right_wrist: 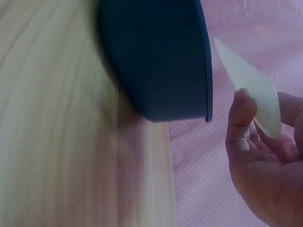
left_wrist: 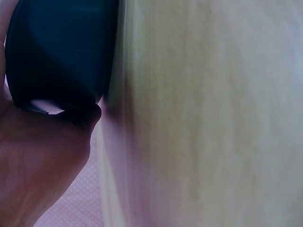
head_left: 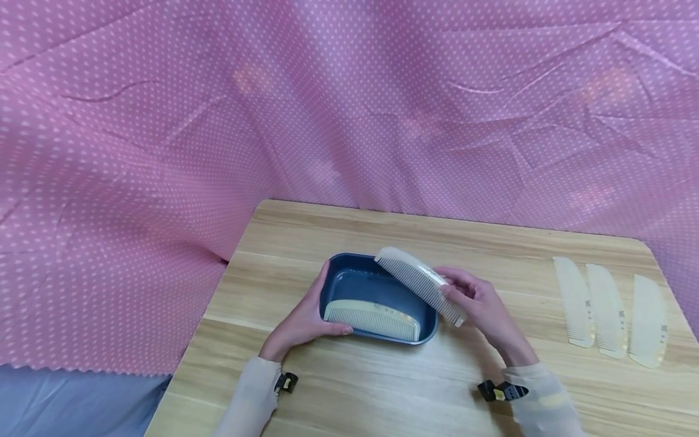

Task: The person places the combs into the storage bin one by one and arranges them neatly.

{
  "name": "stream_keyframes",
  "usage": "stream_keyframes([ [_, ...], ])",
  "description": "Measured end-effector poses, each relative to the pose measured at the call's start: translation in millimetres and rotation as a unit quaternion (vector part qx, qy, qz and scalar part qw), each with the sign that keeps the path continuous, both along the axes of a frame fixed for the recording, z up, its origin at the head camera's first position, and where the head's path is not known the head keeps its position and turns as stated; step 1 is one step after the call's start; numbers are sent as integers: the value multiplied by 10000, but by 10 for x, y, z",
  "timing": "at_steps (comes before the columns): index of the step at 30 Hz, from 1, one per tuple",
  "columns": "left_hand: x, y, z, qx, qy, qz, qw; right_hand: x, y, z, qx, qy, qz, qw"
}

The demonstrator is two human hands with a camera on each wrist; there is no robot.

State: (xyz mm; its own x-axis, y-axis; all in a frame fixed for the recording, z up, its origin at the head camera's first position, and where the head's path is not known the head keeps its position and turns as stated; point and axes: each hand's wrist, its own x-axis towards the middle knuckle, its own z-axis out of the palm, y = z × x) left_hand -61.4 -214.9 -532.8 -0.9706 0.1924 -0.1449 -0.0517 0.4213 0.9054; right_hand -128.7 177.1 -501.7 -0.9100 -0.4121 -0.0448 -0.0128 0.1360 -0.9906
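A dark blue rectangular tray (head_left: 360,280) stands on the table, and my left hand (head_left: 303,321) grips its left end, thumb along the near rim. Inside, along the near wall, lies a pale comb (head_left: 371,318) with its teeth toward me. My right hand (head_left: 483,309) pinches a second pale comb (head_left: 417,276) between thumb and fingers, holding it tilted over the tray's right side. In the right wrist view this held comb (right_wrist: 258,94) is above the level of the tray rim (right_wrist: 208,80). The left wrist view shows the hand (left_wrist: 45,156) against the tray's end wall (left_wrist: 61,56).
Three more pale combs lie in a row at the table's right: the left one (head_left: 572,300), the middle one (head_left: 607,309) and the right one (head_left: 648,321). A pink dotted cloth (head_left: 349,109) hangs behind the wooden table (head_left: 382,388).
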Motion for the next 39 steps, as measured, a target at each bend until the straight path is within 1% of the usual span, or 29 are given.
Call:
stream_keyframes([
  [2,0,0,0,-4,-24,10,10000,-9,-50,6,22,70,110,9999],
  [8,-10,-6,-7,23,18,-15,10000,-28,-202,30,382,346,531,9973],
  [16,-25,-17,-18,177,184,-88,9996,-72,-399,69,509,312,994,9933],
  [20,-31,-21,-27,293,231,-116,9992,-82,-497,71,641,436,1242,9892],
  [25,-46,-23,-42,442,156,-135,9988,-64,-632,77,951,683,1409,9831],
  [29,-44,-18,-57,348,152,-128,9992,-34,-722,96,1212,864,1540,9768],
  [31,-39,-20,-47,258,161,-141,9994,-16,-758,104,1299,933,1600,9741],
  [36,-28,-30,-27,161,88,-123,9998,38,-844,88,1531,964,1661,9694],
  [39,-28,-31,-27,183,89,-94,9997,61,-873,67,1619,974,1698,9672],
])
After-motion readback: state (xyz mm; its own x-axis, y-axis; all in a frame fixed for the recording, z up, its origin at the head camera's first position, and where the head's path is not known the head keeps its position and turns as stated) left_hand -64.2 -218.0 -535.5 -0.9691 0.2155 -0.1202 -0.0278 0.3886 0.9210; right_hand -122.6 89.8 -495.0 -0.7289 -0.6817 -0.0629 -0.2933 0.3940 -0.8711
